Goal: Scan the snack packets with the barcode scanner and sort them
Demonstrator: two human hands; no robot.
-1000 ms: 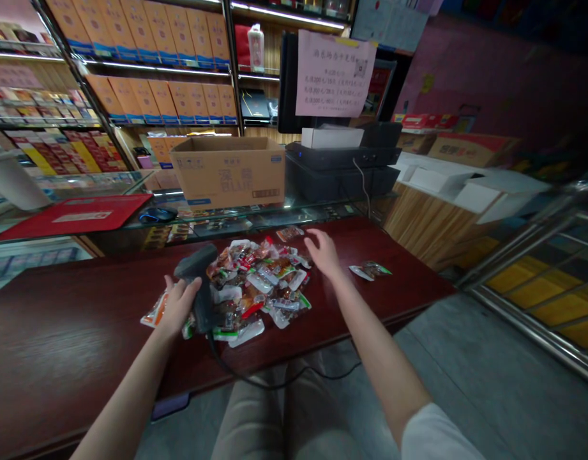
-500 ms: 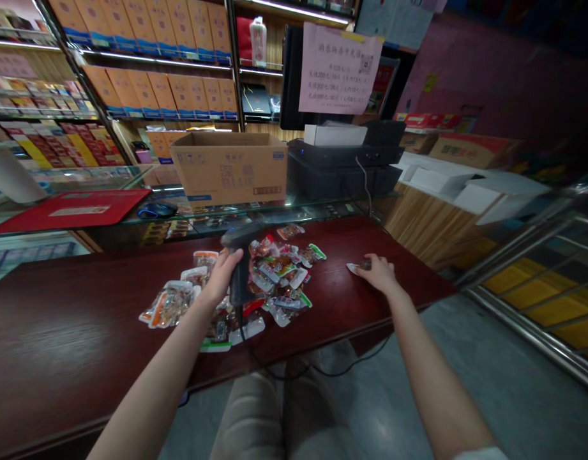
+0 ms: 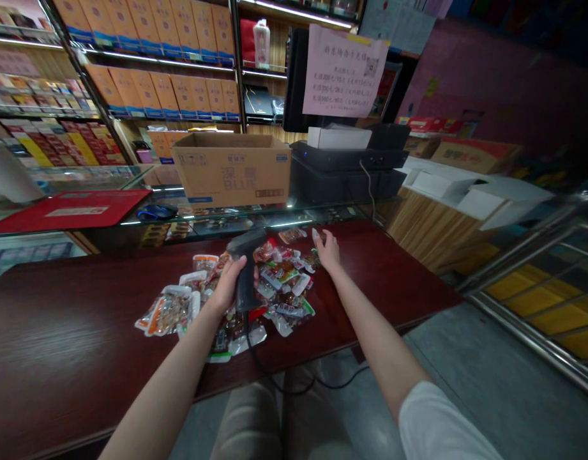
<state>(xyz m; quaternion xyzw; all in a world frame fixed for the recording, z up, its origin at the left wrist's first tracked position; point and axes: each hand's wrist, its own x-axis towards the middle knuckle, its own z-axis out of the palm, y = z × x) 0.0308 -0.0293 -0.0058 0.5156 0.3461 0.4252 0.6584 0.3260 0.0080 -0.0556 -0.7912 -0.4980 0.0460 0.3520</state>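
My left hand [image 3: 231,281] is wrapped round the grip of a black barcode scanner [image 3: 246,275], held over a heap of small snack packets [image 3: 279,281]. The scanner's head tilts away from me, and its cable runs down over the table edge. At the far right side of the heap, my right hand [image 3: 328,251] pinches a small clear snack packet [image 3: 315,234], mostly covered by the fingers. Left of the heap lie clear packets with orange trim [image 3: 172,312], overlapping one another. A single packet [image 3: 292,236] rests at the back, left of my right hand.
The dark red table [image 3: 83,306] meets a glass counter with an open cardboard box [image 3: 236,169], a blue-lit mouse [image 3: 156,211] and a red mat [image 3: 73,209]. A monitor [image 3: 297,80] with a pink notice stands behind. A metal railing [image 3: 537,332] is at right.
My right hand has moved left and away from me with the small packet, from the bare right part of the table to the heap's edge. My left hand keeps the scanner in nearly the same place.
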